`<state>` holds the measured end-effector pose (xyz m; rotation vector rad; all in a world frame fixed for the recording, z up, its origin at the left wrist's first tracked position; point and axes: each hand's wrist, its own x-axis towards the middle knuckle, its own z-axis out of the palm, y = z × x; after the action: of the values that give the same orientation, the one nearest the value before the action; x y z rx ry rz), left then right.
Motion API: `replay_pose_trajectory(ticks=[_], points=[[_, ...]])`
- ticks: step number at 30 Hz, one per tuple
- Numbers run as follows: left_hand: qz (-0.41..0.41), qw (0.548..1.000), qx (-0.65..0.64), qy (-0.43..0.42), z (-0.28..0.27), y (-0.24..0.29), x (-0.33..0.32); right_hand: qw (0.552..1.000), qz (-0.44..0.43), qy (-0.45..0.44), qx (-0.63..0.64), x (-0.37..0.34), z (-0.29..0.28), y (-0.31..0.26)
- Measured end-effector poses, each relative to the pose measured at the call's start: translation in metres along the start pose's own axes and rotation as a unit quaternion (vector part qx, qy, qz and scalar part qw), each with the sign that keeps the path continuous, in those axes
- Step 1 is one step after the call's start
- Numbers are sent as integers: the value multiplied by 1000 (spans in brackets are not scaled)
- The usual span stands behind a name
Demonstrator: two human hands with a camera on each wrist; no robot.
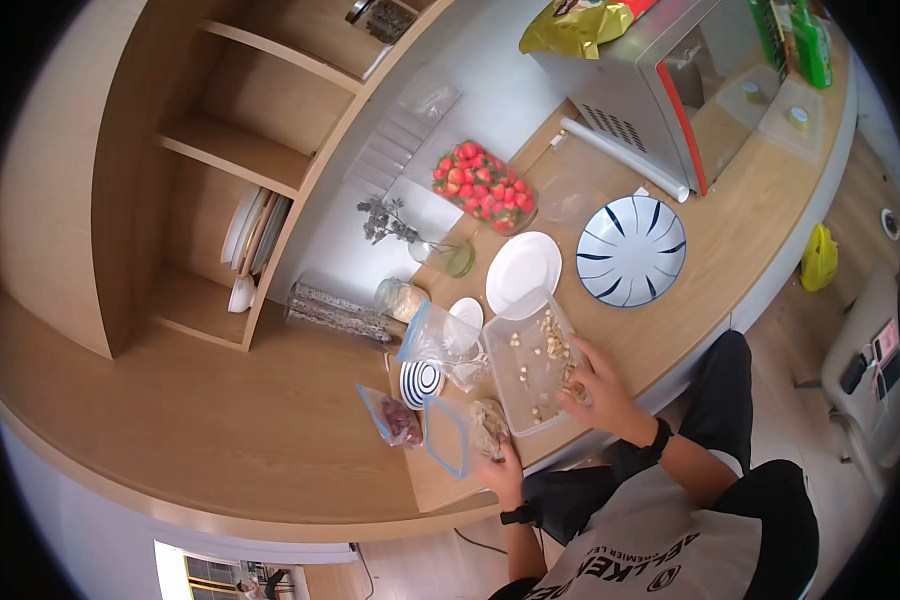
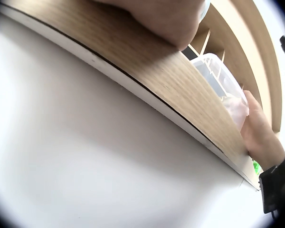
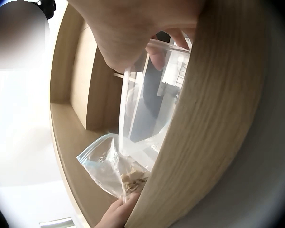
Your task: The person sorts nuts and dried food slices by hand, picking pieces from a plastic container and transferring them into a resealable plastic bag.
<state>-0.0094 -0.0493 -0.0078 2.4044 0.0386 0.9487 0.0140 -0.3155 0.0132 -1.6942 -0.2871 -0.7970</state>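
On the surface (image 1: 715, 265), a container (image 1: 513, 385) stands right of a bag (image 1: 488, 428); behind the container, a plate (image 1: 523, 268); right of that, a bowl (image 1: 632, 250).

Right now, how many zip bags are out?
3: bag of dark red pieces, bag of beige pieces in the left hand, clear bag by the jar. More may be hidden.

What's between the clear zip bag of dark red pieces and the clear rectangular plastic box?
Between the bag of dark red pieces and the box, the head view shows a clear, blue-edged zip bag of pale pieces, held by the left hand.
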Motion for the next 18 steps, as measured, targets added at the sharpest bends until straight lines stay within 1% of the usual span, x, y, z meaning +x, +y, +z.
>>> replay_pose_trajectory(ticks=[1, 3, 6, 9, 11, 15, 17, 18], points=[[-1, 1000, 1, -1, -1, 3, 0, 1000, -2, 5, -7, 2, 1, 4], [23, 1000, 10, 10, 1, 5, 3, 1000, -3, 11, -14, 5, 5, 9], [28, 1000, 8, 6, 2, 0, 3, 999, 16, 19, -26, 6, 6, 12], [16, 1000, 16, -13, 0, -2, -1, 999, 6, 12, -41, 3, 5, 13], [8, 1000, 10, -15, 2, -8, -3, 997, 69, 16, 9, -1, 7, 11], [-6, 1000, -5, -12, -1, 6, 1, 998, 54, 14, -13, 2, 3, 7], [-5, 1000, -3, -10, -1, 5, 0, 990, 124, -9, 60, 2, 3, 6], [-1, 1000, 1, -9, -1, 6, 1, 991, 124, -11, 58, 2, 2, 7]])
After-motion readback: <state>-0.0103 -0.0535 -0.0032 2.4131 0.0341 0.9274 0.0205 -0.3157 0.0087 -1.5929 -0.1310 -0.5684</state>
